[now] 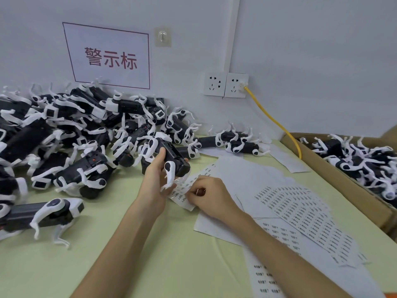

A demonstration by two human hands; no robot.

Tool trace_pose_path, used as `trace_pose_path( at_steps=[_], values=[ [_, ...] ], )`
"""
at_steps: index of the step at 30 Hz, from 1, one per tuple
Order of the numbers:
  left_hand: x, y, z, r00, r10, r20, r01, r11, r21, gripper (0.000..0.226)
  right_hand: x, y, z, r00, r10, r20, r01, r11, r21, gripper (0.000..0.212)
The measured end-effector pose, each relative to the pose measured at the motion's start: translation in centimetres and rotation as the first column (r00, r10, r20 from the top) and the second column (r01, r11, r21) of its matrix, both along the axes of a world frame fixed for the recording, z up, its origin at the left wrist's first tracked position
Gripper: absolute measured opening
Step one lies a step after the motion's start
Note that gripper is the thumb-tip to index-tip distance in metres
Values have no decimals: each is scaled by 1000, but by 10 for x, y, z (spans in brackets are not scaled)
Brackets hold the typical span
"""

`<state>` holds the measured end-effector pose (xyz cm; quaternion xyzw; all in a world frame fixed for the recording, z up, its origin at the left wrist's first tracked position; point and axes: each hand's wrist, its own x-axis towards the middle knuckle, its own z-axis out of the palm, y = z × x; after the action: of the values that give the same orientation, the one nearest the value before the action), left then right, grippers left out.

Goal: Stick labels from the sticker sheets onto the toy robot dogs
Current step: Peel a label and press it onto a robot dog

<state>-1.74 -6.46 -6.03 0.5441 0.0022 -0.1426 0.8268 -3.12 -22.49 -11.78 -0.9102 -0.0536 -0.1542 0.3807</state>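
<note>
Black robot dog (pixel 174 158) gripped, sticker sheet (pixel 182 197) pinched.

Toy robot dogs (pixel 86 134): black bodies, white legs and heads; heap from 9 to 11 o'clock.
Held dog (pixel 176 163): black body, white leg with a black oval spot.
Sticker sheets (pixel 305 214): white, rows of small black printed labels; 3 to 5 o'clock.
Table (pixel 129 265): plain pale yellow-green.
Wall sign (pixel 107 54): white, thin dark red border, red characters; 11 o'clock.
Sockets (pixel 225 84): white.
Cable (pixel 275 123): yellow; 2 o'clock.
Box (pixel 343 186): brown cardboard; 3 o'clock.
</note>
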Motion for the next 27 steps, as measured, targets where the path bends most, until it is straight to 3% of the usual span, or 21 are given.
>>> trace_pose_path(
  at_steps=[10, 15, 20, 27],
  values=[
    [3, -2, -2, 1000, -3, -7, 3, 1000, 23, 55, 4, -1, -2, 999, -28, -38, 29, 1000, 11, 16],
    [4, -1, -3, 1000, -12, -2, 12, 1000, -18, 51, -3, -4, -2, 998, 66, -20, -64, 995, 79, 6],
    [8, -1, -5, 1000, -10, -16, 10, 998, -59, 53, -2, -2, 0, 995, 77, 66, -72, 994, -81, 7],
    [7, -3, -6, 1000, -25, 6, 26, 999, -26, 52, 3, -2, -3, 1000, 16, 1, -16, 999, 38, 14]
  ],
)
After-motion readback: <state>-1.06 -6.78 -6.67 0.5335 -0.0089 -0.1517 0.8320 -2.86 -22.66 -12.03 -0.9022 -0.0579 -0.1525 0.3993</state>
